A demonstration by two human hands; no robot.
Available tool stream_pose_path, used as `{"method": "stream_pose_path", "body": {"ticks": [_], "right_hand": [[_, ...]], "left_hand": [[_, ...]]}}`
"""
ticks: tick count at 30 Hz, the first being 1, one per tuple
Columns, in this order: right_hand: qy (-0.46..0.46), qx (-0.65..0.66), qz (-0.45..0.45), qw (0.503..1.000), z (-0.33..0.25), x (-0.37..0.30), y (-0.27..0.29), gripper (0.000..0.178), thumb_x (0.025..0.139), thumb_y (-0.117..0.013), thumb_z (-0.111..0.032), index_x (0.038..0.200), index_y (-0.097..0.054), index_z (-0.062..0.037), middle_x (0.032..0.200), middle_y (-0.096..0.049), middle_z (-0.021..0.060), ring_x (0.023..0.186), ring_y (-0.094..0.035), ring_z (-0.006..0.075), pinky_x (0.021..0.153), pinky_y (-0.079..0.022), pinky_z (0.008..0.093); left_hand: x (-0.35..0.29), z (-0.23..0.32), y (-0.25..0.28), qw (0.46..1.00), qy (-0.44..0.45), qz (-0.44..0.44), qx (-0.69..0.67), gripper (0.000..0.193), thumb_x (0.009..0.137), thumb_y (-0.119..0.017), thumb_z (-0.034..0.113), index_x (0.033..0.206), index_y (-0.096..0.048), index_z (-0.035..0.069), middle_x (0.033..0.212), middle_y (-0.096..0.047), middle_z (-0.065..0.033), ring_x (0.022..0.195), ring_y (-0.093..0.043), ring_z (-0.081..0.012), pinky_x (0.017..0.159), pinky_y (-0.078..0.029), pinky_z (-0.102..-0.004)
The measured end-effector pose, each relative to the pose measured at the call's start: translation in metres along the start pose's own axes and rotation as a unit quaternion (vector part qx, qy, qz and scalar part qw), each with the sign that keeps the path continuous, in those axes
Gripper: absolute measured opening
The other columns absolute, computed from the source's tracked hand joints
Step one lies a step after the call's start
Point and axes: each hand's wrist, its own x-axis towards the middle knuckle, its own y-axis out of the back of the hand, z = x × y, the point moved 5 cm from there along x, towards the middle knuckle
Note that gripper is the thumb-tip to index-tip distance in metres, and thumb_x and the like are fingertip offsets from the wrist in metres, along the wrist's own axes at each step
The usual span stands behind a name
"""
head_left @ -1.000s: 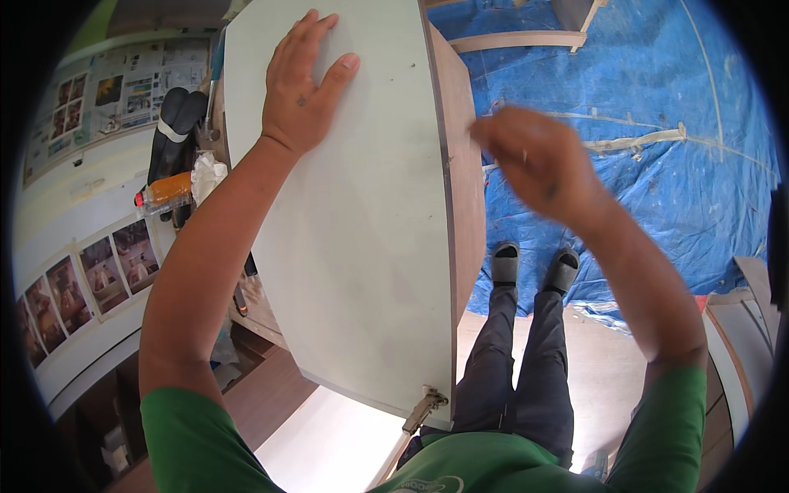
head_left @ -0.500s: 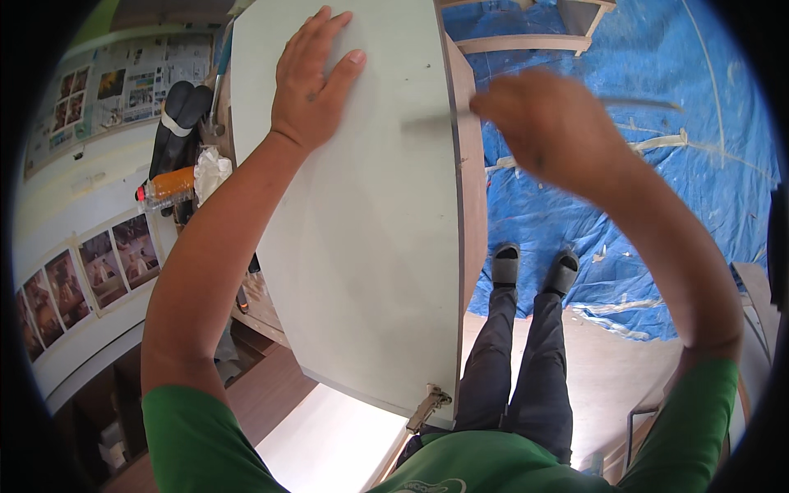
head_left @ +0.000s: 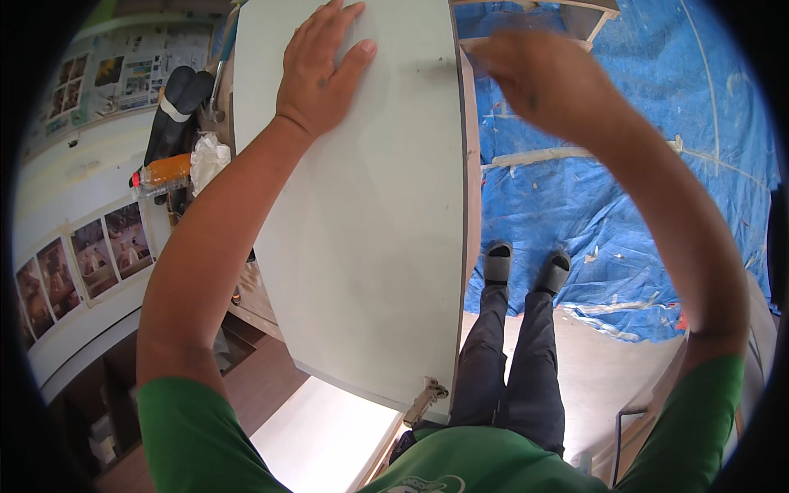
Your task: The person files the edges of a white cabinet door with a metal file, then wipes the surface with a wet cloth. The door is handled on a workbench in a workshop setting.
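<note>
A pale cabinet door panel (head_left: 370, 222) lies lengthwise in front of me, with a metal hinge (head_left: 426, 400) fixed at its near right corner. My left hand (head_left: 320, 78) rests flat on the panel's far left part, fingers stretched out and thumb apart. Beyond the panel's right edge, my right hand (head_left: 546, 78) is raised with its fingers closed, smeared by motion. The long thin tool it grips shows in the earlier frame. Now motion blur hides most of the tool, and its exact kind cannot be made out.
To the left are an orange drink bottle (head_left: 164, 172), crumpled white paper (head_left: 209, 160), a hammer (head_left: 218, 90) and black padded bars (head_left: 177, 103). A blue tarp (head_left: 592, 205) covers the floor at right, with a wooden frame (head_left: 588, 25) on it. My slippered feet stand at its near edge.
My right hand has swung farther away from me along the panel's right edge with the thin tool. My left hand stays flat on the panel. The whole view has shifted slightly.
</note>
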Motion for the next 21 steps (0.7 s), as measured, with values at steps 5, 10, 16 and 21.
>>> {"method": "stream_pose_path", "body": {"ticks": [5, 10, 16, 21], "right_hand": [[0.089, 0.099, -0.099, 0.986, -0.069, -0.078, 0.000, 0.029, 0.084, -0.065, 0.002, 0.110, -0.071, -0.0091, 0.105, -0.070, 0.0102, 0.092, -0.068, 0.0303, 0.078, -0.057, 0.0422], [0.073, 0.128, 0.107, 0.983, -0.024, -0.050, -0.009, 0.025, 0.090, -0.066, -0.007, 0.115, -0.070, -0.0083, 0.108, -0.071, 0.0115, 0.097, -0.070, 0.0283, 0.082, -0.057, 0.0399], [-0.203, 0.389, 0.134, 0.889, 0.060, 0.031, -0.037, 0.020, 0.104, -0.060, -0.020, 0.100, -0.068, -0.0009, 0.080, -0.065, 0.0150, 0.076, -0.062, 0.0227, 0.072, -0.051, 0.0391], [-0.077, 0.433, 0.197, 0.876, 0.043, 0.035, -0.049, 0.023, 0.104, -0.057, -0.018, 0.097, -0.067, 0.0015, 0.075, -0.063, 0.0165, 0.073, -0.059, 0.0234, 0.070, -0.049, 0.0392]], "left_hand": [[0.000, -0.003, -0.002, 1.000, -0.005, 0.004, -0.010, 0.048, 0.102, -0.057, 0.028, 0.147, -0.056, 0.010, 0.157, -0.047, -0.0182, 0.146, -0.042, -0.0342, 0.121, -0.031, -0.0424], [-0.003, -0.002, 0.001, 1.000, -0.001, 0.000, -0.010, 0.048, 0.103, -0.057, 0.028, 0.147, -0.055, 0.010, 0.158, -0.047, -0.0176, 0.146, -0.042, -0.0331, 0.122, -0.031, -0.0421], [0.002, -0.002, -0.005, 0.999, 0.015, -0.014, -0.029, 0.048, 0.104, -0.056, 0.027, 0.149, -0.054, 0.010, 0.161, -0.043, -0.0156, 0.149, -0.038, -0.0314, 0.123, -0.029, -0.0412], [-0.002, -0.008, -0.005, 1.000, 0.003, -0.015, -0.008, 0.049, 0.104, -0.055, 0.026, 0.150, -0.052, 0.009, 0.162, -0.042, -0.0164, 0.149, -0.037, -0.0313, 0.123, -0.027, -0.0408]]}}
